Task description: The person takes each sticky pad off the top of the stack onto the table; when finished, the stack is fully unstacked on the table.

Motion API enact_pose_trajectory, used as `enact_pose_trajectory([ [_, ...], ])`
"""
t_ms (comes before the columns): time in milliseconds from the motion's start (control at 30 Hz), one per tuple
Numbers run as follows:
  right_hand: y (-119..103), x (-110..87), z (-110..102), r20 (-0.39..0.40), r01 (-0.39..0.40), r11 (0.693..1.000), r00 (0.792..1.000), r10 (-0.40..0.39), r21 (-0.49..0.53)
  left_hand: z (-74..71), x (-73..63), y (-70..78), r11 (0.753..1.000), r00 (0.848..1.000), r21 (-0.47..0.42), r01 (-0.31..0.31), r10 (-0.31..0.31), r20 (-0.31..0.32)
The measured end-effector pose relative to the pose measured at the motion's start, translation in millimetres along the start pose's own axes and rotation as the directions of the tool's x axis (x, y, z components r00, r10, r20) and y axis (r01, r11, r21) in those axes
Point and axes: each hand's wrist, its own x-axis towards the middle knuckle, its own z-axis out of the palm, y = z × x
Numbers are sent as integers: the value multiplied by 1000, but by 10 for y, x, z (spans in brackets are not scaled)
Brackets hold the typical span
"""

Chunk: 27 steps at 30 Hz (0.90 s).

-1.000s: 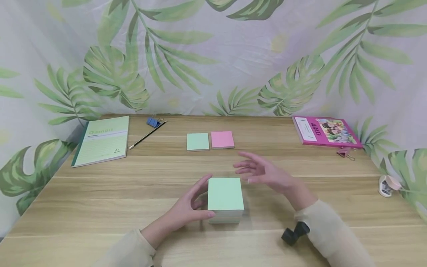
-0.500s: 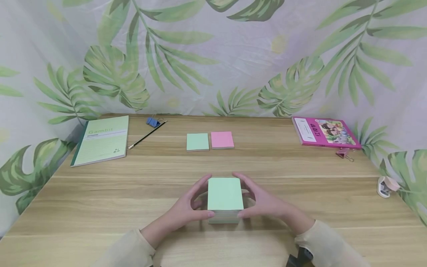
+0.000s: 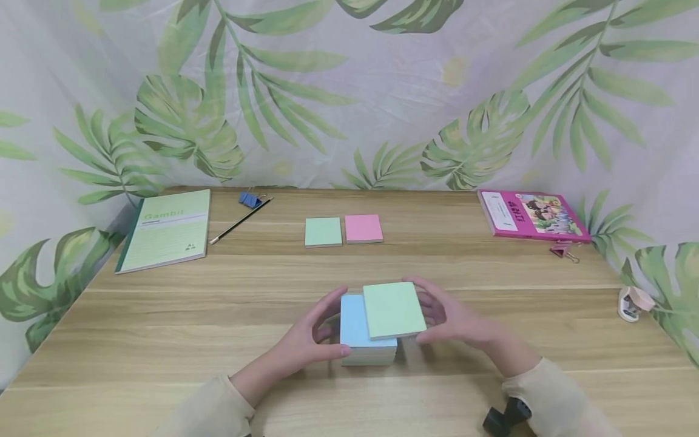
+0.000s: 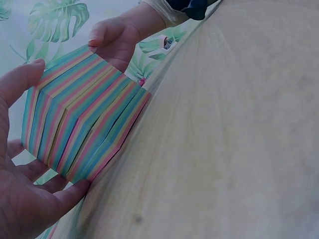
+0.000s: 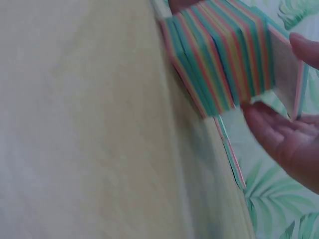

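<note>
A thick stack of sticky notes (image 3: 354, 321), blue on top, stands on the table before me. My left hand (image 3: 303, 341) holds it from the left, thumb at the near edge and fingers round the far side. Striped, multicoloured edges of the stack show in both wrist views. My right hand (image 3: 455, 320) pinches a green sticky note pad (image 3: 394, 309) by its right side. The pad overlaps the stack's right part, shifted to the right. In the right wrist view, the pad's pale underside (image 5: 285, 69) tilts away from the stack.
Farther back on the table (image 3: 262, 328) lie a green pad (image 3: 323, 232) and a pink pad (image 3: 363, 229). At left are a notebook (image 3: 166, 230), a pencil (image 3: 240, 221) and a blue binder clip (image 3: 250, 199). A pink book (image 3: 532, 215), pink clip (image 3: 562, 250) and small white object (image 3: 630, 304) lie right.
My right hand came down to the stack, took hold of the top green pad and moved it rightward, uncovering the blue sheet. The left hand has stayed in place.
</note>
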Motion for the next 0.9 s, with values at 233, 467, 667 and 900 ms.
enact_pose_trajectory([
  [233, -33, 51, -429, 17, 43, 962, 999, -49, 269, -9, -5, 3, 1000, 1000, -20, 7, -7, 9],
  [467, -23, 324, -953, -122, -57, 942, 987, 102, 330, -16, 5, 6, 1000, 1000, -19, 18, -18, 10],
  [667, 113, 629, -1292, -220, -60, 920, 963, 155, 387, -17, -4, 7, 1000, 1000, -8, 7, -7, 3],
  [900, 236, 875, -1464, -268, -144, 876, 918, 292, 461, -9, 0, -19, 1000, 1000, -14, -20, 20, 11],
])
